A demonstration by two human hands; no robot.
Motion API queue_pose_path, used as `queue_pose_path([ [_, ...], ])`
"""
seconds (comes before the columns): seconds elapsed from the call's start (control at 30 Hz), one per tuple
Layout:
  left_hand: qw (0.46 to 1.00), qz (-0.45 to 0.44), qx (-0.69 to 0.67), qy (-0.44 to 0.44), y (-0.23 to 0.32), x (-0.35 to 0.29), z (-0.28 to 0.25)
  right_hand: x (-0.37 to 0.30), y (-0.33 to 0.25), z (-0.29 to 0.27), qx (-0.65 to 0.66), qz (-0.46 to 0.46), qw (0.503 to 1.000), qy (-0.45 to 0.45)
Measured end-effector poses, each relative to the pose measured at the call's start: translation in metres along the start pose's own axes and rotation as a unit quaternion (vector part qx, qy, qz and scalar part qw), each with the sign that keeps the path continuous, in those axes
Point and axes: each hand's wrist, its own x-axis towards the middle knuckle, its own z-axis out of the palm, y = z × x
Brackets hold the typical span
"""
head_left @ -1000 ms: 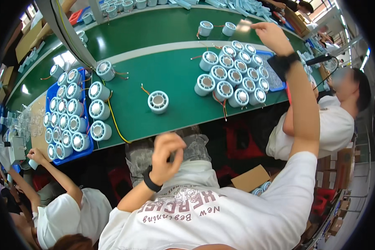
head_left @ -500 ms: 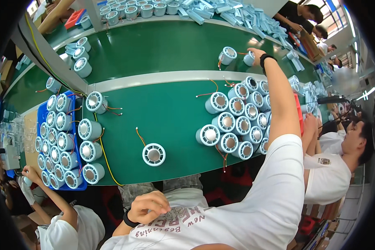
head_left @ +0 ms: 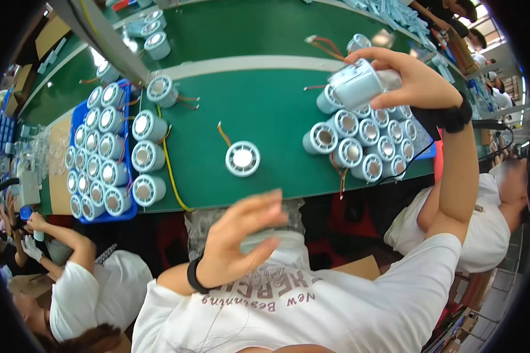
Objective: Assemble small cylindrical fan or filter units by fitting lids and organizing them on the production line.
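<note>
My right hand grips a light-blue cylindrical housing by its side, raised above the far right of the bench; red wires trail from it. My left hand hangs before my shirt near the bench's front edge, blurred, its fingers apart and nothing in it. Beyond it on the green bench lies a single housing, its slotted ring and silvery centre facing up, with a short wire. Under and beside my right hand stand several similar housings packed close together.
A blue tray full of housings sits on the left, with a column of housings beside it and a yellow cable. A metal strip crosses behind, and a post rises at far left. Co-workers sit on both sides.
My right hand has drawn back from the far bench section with a housing, now above the right-hand group. My left hand has risen and its fingers have spread. The view has shifted.
</note>
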Motion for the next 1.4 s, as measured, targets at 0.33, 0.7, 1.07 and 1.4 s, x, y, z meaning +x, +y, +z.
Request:
queue_pose_path([
  [0.33, 0.970, 0.056, 0.031, 0.234, 0.011, 0.020, 0.020, -0.003, -0.098, 0.088, -0.003, 0.002, 0.991, -0.136],
  [0.7, 0.911, -0.148, -0.356, 0.148, 0.015, 0.014, -0.010, 0.018, -0.091, 0.106, -0.041, -0.236, 0.970, -0.046],
  [1.07, 0.970, -0.040, -0.111, 0.212, -0.009, 0.010, -0.019, 0.098, 0.046, 0.075, -0.212, -0.067, 0.969, 0.107],
  [1.4, 0.948, -0.079, 0.021, 0.308, -0.064, -0.012, -0.036, 0.097, 0.075, 0.040, -0.152, 0.056, 0.986, 0.025],
])
